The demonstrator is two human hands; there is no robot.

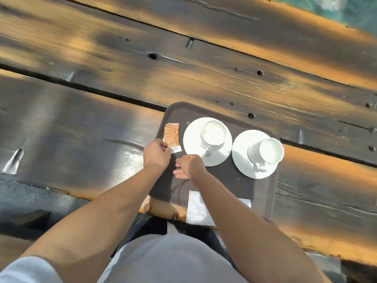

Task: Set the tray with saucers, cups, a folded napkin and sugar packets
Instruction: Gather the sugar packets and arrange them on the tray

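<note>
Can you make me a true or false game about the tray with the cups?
1. Both cups stand on saucers on the tray. True.
2. The sugar packets lie right of the cups. False: they lie left of them, pinched by the left hand.
3. The cups are upside down. False: they stand open side up.
4. The napkin lies at the tray's near edge, partly hidden by the right arm. True.
5. The right hand holds a cup. False: its fingers are straight and hold nothing.
</note>
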